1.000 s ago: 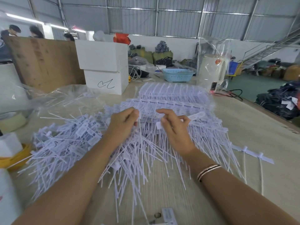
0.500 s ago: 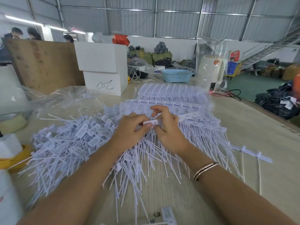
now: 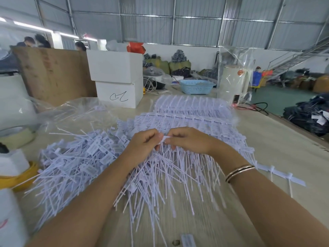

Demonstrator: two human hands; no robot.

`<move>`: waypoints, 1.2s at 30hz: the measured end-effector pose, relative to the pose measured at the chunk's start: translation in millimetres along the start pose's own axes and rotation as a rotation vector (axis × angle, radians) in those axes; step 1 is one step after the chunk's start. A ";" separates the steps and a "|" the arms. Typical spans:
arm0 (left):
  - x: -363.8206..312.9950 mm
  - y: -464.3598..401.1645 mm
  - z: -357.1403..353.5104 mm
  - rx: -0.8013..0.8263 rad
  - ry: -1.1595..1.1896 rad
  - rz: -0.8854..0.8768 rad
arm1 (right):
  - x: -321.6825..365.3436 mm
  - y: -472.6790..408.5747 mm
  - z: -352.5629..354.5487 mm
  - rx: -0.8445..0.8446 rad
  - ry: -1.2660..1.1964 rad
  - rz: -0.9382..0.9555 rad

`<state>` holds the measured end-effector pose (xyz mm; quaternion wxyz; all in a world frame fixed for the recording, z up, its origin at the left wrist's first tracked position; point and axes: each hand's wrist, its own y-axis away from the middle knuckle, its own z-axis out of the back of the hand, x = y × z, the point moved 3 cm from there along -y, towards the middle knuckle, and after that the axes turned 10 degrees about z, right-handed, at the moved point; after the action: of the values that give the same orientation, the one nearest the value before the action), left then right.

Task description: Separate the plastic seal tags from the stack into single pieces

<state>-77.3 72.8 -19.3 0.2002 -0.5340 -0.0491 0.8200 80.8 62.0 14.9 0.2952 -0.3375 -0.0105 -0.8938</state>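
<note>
A stack of joined white plastic seal tags lies across the middle of the table, strips fanned toward me. A loose heap of single tags covers the table on the left. My left hand and my right hand meet over the stack's near edge. Both pinch the same small white tag head between their fingertips. A short strip of joined tags lies apart at the right.
Two stacked white boxes stand behind the heap, with a clear plastic bag beside them. A blue basket sits farther back. Tape rolls lie at the left edge. The table's right edge drops to the floor.
My hands were apart a second ago, each on its own tag. They have come together and now pinch one tag head between them, slightly lower than half a second ago.
</note>
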 end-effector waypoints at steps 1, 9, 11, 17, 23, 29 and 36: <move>1.2 -0.5 -0.1 -0.005 -0.006 0.008 | -0.8 -1.3 1.4 0.037 0.014 -0.015; 0.8 -1.7 3.4 -0.034 0.113 0.097 | -1.6 -7.9 -3.3 -0.132 0.056 0.161; 0.8 -1.1 5.7 -0.062 0.251 0.129 | 4.1 -8.9 -5.9 -0.217 0.158 0.272; 6.8 -1.6 6.8 -0.076 0.415 0.251 | 13.5 -7.0 -10.4 -0.416 0.417 0.466; 7.3 -2.5 7.6 -0.076 0.463 0.214 | 18.7 -5.1 -12.0 -0.490 0.495 0.500; 5.5 -3.5 3.8 -0.119 0.516 0.257 | 25.5 -1.0 -10.1 -0.611 0.611 0.550; 3.7 -3.8 17.8 -0.175 0.712 0.203 | 21.7 4.8 3.2 -0.734 0.370 0.483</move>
<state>-93.5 80.1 -13.8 0.0762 -0.8027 0.0071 0.5914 72.4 47.4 29.7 0.3527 -0.2473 0.4375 -0.7893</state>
